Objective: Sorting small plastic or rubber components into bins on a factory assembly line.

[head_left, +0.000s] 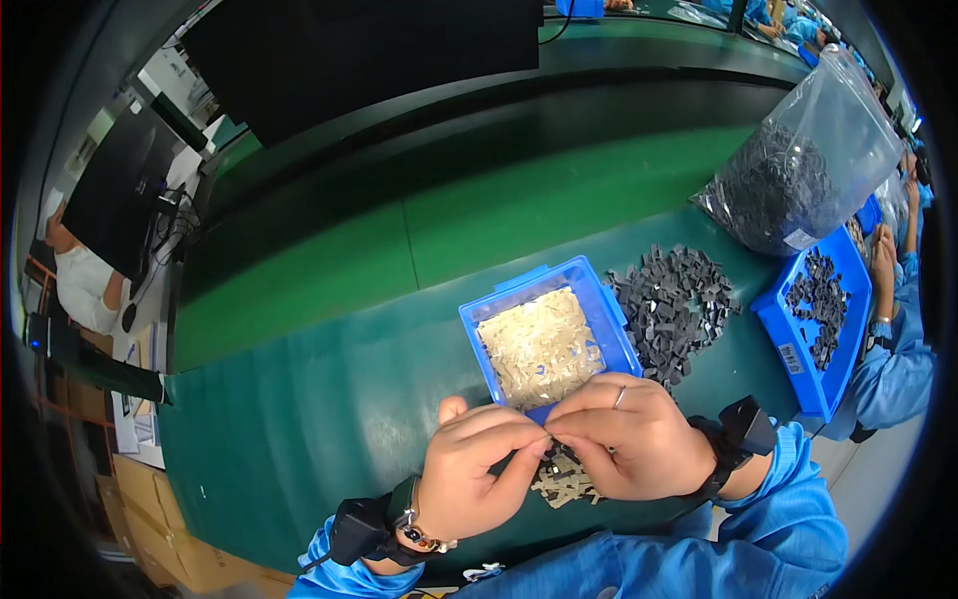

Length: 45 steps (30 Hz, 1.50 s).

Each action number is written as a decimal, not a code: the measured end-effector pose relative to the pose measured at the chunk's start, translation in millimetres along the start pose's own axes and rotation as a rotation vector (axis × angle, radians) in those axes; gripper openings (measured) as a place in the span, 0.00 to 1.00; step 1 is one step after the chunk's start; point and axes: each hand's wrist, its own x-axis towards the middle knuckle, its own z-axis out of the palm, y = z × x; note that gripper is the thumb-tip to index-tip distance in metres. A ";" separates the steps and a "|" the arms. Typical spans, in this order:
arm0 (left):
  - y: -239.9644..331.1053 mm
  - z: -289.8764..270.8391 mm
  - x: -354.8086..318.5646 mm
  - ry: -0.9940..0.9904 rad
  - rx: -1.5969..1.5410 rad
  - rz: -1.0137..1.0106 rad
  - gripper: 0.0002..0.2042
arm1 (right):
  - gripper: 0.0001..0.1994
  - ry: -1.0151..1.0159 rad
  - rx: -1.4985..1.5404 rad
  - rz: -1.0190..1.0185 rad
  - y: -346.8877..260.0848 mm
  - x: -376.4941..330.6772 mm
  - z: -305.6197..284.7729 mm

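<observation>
My left hand (471, 467) and my right hand (644, 437) meet fingertip to fingertip, each closed in a pinch; whatever lies between them is too small to make out. Just beyond them stands a blue plastic bin (481, 371) filled with small flat beige pieces (539, 344). Under and between my hands, a loose heap of beige and dark pieces (567, 481) lies on the green mat, partly hidden by my fingers. To the right of the bin spreads a pile of small dark grey pieces (671, 304).
A clear plastic bag (798, 170) of dark pieces stands at the far right, behind a second blue bin (788, 357) holding dark pieces. A large black screen (369, 60) overhangs the green bench (299, 329). Co-workers in blue sleeves (893, 379) sit along the right.
</observation>
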 end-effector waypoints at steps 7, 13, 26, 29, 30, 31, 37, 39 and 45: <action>5.6 2.4 7.6 -0.002 0.175 0.013 0.03 | 0.11 0.071 -0.253 -0.105 3.2 -0.1 -0.6; 1.2 5.3 5.6 0.056 0.227 0.020 0.03 | 0.11 0.177 -0.345 -0.070 12.9 -1.3 -8.1; 2.0 11.1 12.4 0.037 0.283 0.021 0.04 | 0.14 0.060 -0.084 -0.044 16.2 -0.4 -17.8; 2.9 12.0 12.4 0.037 0.294 0.016 0.04 | 0.13 0.080 -0.185 -0.037 24.0 -3.1 -14.8; 2.7 12.0 12.0 0.034 0.297 0.015 0.04 | 0.12 0.106 -0.215 -0.054 26.7 -2.9 -12.8; 2.3 12.2 11.6 0.045 0.296 0.009 0.04 | 0.12 0.108 -0.211 -0.053 26.1 -1.6 -11.6; 0.5 13.6 8.5 0.038 0.273 -0.044 0.03 | 0.10 0.120 -0.049 -0.074 20.2 0.4 -9.2; 0.0 13.9 8.8 0.026 0.282 -0.045 0.03 | 0.10 0.056 0.027 -0.080 20.7 -1.0 -11.6; 1.2 15.4 9.6 0.065 0.291 0.010 0.05 | 0.08 0.083 0.048 -0.064 18.7 -2.7 -6.7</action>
